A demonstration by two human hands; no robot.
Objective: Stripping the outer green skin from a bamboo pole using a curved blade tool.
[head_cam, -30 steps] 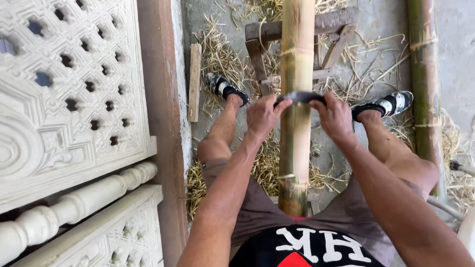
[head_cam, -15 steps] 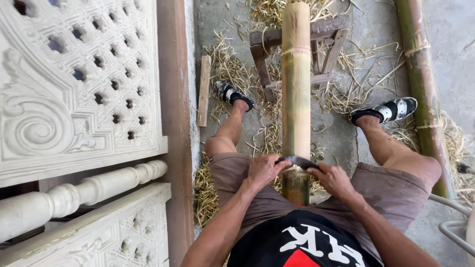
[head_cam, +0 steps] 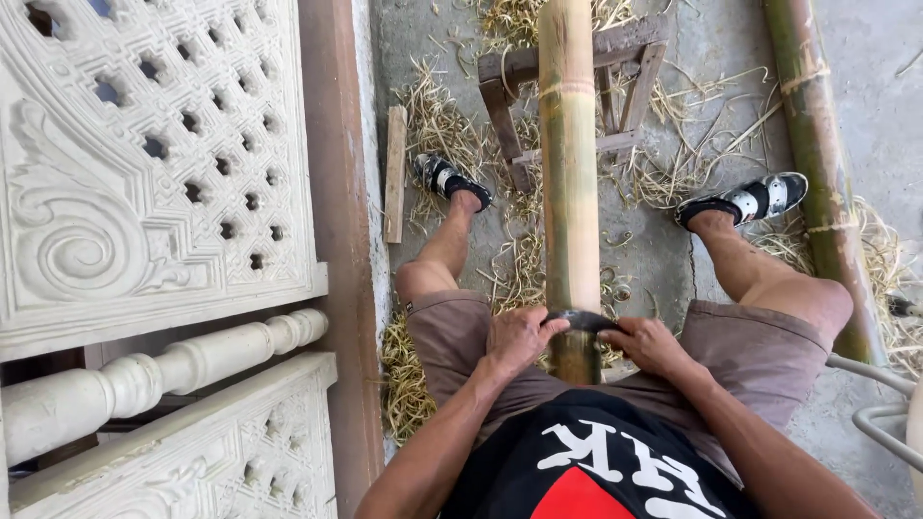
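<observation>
Gripping a curved dark blade across the bamboo pole: left hand at 9 o'clock, right hand at 3. Closed fists, both. Straw shavings on the concrete floor.

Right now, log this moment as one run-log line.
left hand: grips curved scraper blade | right hand: grips blade | blade: across bamboo pole | pole: on wooden stand | floor: shavings

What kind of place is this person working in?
Likely an outdoor craft yard. A bamboo pole rests on a wooden stand, shavings litter the concrete floor, and carved white panels stand alongside.
</observation>
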